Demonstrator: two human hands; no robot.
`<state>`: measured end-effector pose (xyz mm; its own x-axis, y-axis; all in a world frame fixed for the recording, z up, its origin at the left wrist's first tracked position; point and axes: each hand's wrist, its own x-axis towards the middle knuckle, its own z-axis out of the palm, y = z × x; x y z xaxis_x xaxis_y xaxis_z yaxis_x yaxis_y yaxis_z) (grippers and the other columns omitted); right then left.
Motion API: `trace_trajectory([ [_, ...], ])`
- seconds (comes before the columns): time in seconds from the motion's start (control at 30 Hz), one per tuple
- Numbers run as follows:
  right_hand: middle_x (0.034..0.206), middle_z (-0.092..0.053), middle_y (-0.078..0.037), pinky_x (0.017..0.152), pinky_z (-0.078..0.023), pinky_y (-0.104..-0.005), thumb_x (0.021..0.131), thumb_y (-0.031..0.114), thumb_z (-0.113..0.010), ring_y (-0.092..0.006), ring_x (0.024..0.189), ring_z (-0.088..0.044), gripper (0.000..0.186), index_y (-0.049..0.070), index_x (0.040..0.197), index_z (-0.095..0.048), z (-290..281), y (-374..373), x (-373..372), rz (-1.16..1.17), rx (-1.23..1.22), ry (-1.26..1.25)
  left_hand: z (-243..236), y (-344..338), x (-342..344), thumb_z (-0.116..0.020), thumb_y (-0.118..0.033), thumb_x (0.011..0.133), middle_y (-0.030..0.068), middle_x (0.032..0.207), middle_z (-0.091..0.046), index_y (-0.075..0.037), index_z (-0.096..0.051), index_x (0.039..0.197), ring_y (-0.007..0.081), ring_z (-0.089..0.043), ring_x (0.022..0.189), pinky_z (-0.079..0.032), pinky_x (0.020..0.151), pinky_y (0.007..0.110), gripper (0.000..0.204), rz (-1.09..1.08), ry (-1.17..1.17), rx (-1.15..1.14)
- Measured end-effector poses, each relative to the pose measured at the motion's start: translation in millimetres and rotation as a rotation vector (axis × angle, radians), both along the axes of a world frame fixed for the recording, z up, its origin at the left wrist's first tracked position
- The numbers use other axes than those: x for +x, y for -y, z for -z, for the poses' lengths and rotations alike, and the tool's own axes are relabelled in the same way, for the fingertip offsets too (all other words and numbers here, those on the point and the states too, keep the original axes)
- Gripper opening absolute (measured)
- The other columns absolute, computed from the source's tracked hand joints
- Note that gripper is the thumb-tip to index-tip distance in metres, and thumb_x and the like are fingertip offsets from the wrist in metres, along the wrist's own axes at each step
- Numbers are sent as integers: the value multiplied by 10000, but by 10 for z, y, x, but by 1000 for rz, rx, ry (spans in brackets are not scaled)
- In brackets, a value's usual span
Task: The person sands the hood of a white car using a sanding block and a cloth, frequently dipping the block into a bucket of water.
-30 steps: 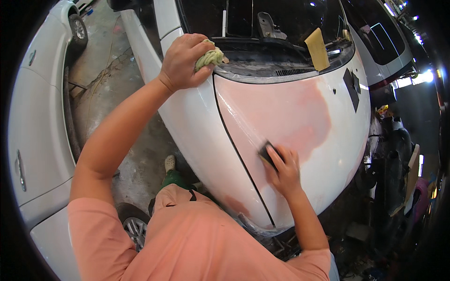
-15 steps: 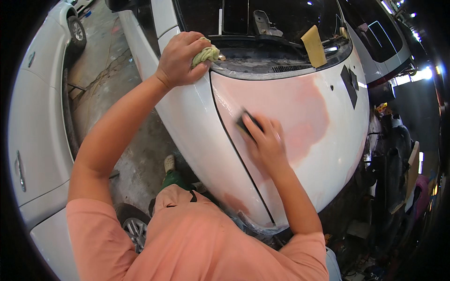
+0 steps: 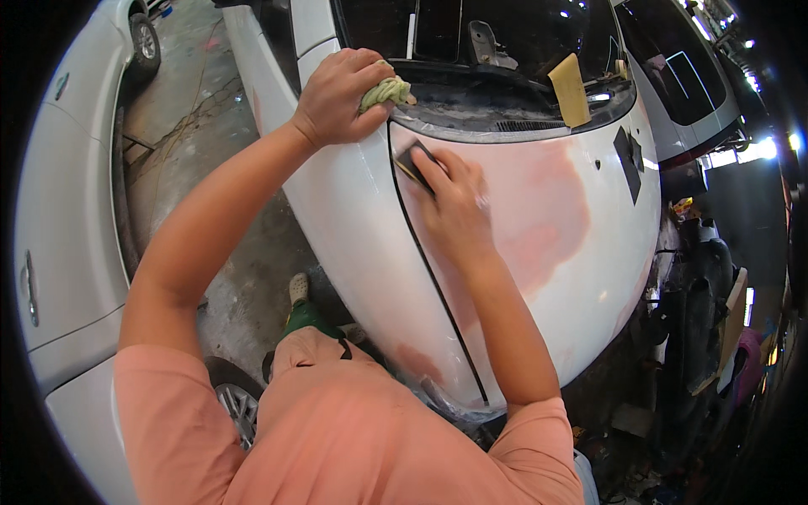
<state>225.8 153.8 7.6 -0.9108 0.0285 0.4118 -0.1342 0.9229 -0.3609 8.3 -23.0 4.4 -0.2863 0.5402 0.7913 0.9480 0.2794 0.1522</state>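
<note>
My right hand (image 3: 459, 202) presses a dark sanding block (image 3: 412, 165) flat on the white car hood (image 3: 619, 244). The block lies by the hood's left seam, near its rear corner, within a wet-looking, pinkish sanded patch (image 3: 547, 189). Up and to the left, my left hand (image 3: 339, 97) is closed around a crumpled pale green cloth (image 3: 385, 93). That hand rests on the white fender (image 3: 332, 202) beside the base of the windshield. Its palm side is hidden.
A yellow sheet (image 3: 570, 91) stands upright at the windshield's base. On the hood's right lies a black piece (image 3: 628, 164). Another white car (image 3: 71, 185) is parked at left, a dark-windowed vehicle (image 3: 673, 76) at right. Dark clutter (image 3: 699, 311) fills the right side.
My right hand has slid the sanding block up and left along the hood's seam toward the windshield. My left hand keeps its grip on the cloth at the same spot; the view has shifted slightly.
</note>
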Motion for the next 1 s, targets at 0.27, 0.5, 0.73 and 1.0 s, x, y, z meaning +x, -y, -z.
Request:
trace_trajectory([
  [0.27,1280,-695,-153,942,-522,-494,867,114,-835,-372,1051,-633,496,120,1354,-735,349,-836,1652,-33,72,4,5,52,28,-712,-242,757,143,1150,-704,-77,-732,1110,346,-667,1022,-528,933,446,390,-27,-2,27],
  [0.5,1281,-664,-90,980,-511,-500,928,151,-750,-357,1113,-601,443,155,1370,-707,-3,65,-274,-32,44,-92,-19,-30,7,-720,-236,768,148,1162,-699,-75,-732,1109,358,-665,1044,-526,946,451,377,9,9,29],
  [0.73,1310,-686,-135,944,-513,-474,869,129,-827,-359,1049,-622,504,128,1362,-720,304,-670,1358,-41,103,-21,-8,83,12,-724,-239,752,144,1142,-698,-76,-733,1094,353,-663,1019,-529,929,450,379,-18,10,22],
  [1.0,1271,-670,-92,964,-522,-491,918,123,-757,-360,1080,-611,446,150,1360,-705,15,-82,140,-64,91,-31,12,11,-6,-729,-253,753,144,1149,-698,-81,-730,1117,358,-667,1027,-530,934,459,402,11,-35,73],
])
